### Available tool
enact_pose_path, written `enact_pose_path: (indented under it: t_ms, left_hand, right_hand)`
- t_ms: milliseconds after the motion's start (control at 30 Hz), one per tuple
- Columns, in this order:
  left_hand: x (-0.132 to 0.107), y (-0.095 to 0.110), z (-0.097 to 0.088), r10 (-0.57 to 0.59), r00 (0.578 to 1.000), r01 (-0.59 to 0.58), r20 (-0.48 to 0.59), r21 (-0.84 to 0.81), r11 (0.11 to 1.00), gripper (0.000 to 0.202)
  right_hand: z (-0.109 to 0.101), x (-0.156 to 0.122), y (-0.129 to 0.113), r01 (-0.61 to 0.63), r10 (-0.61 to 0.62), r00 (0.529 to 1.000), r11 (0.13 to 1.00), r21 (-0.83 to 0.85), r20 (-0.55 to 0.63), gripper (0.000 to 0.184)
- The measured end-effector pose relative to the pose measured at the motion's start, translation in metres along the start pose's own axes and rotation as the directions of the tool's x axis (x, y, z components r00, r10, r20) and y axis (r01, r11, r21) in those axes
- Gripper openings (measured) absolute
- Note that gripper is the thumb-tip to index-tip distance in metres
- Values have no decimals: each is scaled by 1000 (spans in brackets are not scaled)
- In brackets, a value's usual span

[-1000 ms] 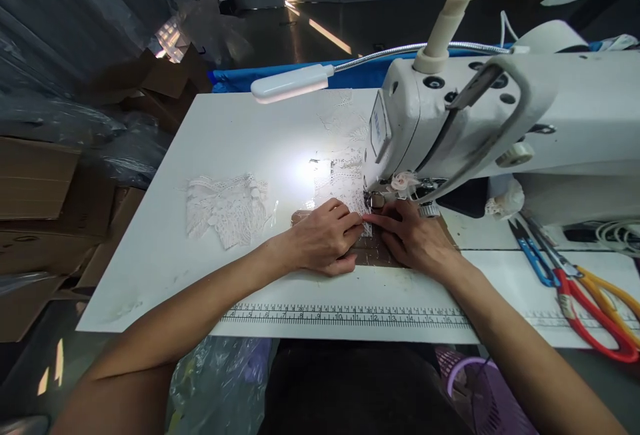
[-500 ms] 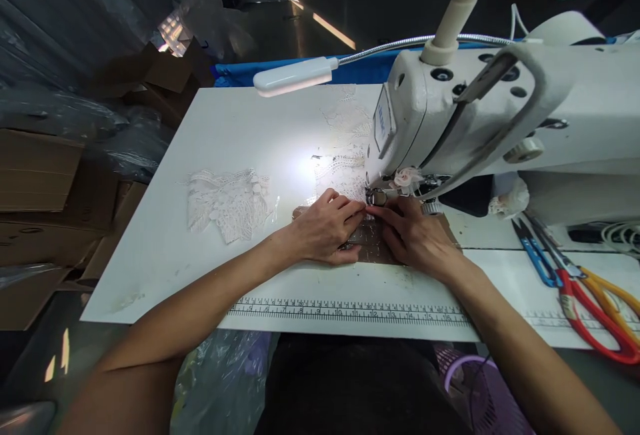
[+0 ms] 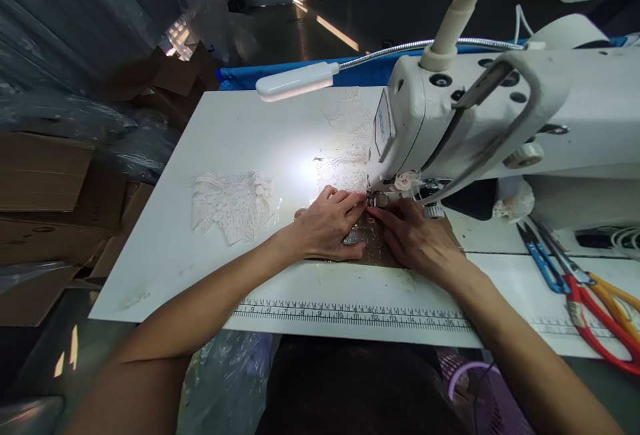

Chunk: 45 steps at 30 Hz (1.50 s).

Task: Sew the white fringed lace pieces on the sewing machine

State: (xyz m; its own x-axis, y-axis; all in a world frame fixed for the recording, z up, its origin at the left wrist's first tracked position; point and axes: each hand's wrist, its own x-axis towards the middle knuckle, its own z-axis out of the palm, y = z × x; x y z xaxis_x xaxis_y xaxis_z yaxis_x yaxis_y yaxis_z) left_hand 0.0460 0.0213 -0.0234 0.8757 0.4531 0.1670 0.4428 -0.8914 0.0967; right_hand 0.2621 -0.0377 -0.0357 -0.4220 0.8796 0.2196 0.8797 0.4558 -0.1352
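Note:
A white sewing machine [image 3: 400, 112] stands over the table, its metal presser foot [image 3: 379, 199] down low. My left hand [image 3: 333, 225] rests just left of the foot, fingers bent together at the lace and thumb held apart on the brown plate. Right beside the foot, my right hand [image 3: 415, 235] pinches at the work with its index fingertip near the left fingers. White lace [image 3: 343, 172] runs behind my left hand toward the back; its part under the fingers is mostly hidden. Beneath both hands lies a brown plate [image 3: 377, 253] with a shiny clear patch.
Another white lace piece [image 3: 233, 205] lies at the left. A lamp [image 3: 297, 82] lights the table [image 3: 165, 248]. Blue-handled snips [image 3: 543, 265] and red-handled scissors [image 3: 583, 302] lie at the right. A printed ruler [image 3: 350, 315] follows the front edge; a purple basket [image 3: 475, 382] stands below.
The view has shifted slightly, so things sit a little further right and lower. My left thumb has moved slightly right; both hands stay by the presser foot.

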Motion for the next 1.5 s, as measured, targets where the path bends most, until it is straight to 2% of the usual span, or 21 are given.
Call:
enact_pose_path:
  t_ms: [133,233,333,433,633,733,867,1033,1100,1167,1267,1400,1433,1500]
  left_hand:
    - [1,-1,1,-16,1000,16,0,1,1000,63]
    - [1,-3,2,-23,1000,23,-4,1,1000,67]
    - [1,-4,3,-30,999,30,-13,5,1000,69]
    - [1,-4,3,-31,999,32,-11,13,999,70]
    - [0,-4,4,-60,998,60,1,17,998,76]
    - [1,-5,5,-64,998,64,-1,6,998,77]
    - [3,-13,6,-71,997,70,-20,-40,997,72]
    - [9,-23,4,-33,999,31,-26,-71,997,73]
    - [10,-22,5,-30,999,29,-33,-30,999,77]
    - [9,-19,6,-48,998,49,-37,37,998,78]
    - [-4,-11,3,-142,989,146,-38,126,981,69]
    - [-46,1,-15,-285,958,287,-35,95,953,62]
    - [-59,2,-21,-353,934,356,-44,69,932,62]
    - [-86,1,-30,-518,850,522,-90,16,853,59]
  right_hand:
    - [-6,-1,12,-25,29,999,976,219,-18,38]
    - [-13,3,24,-105,97,994,897,429,41,34]
    - [-15,10,31,-180,179,982,834,521,53,39]
    - [-12,12,29,-233,261,965,831,504,15,46]
    - [-15,-9,18,-237,215,972,859,453,100,47]
    - [-10,-20,13,-218,232,973,893,393,14,42]
    - [3,-26,9,-110,147,983,951,290,-108,45]
    - [15,-30,13,-63,96,985,973,223,-142,46]
    - [19,-34,18,-54,89,982,978,204,-169,49]
    - [23,-35,24,1,31,983,985,174,-182,54]
    - [29,-31,32,73,-36,977,983,168,-212,61]
    - [38,-26,39,110,-68,957,985,135,-283,67]
    - [40,-26,41,124,-84,953,985,120,-290,67]
    - [45,-27,45,151,-115,947,983,101,-301,66]
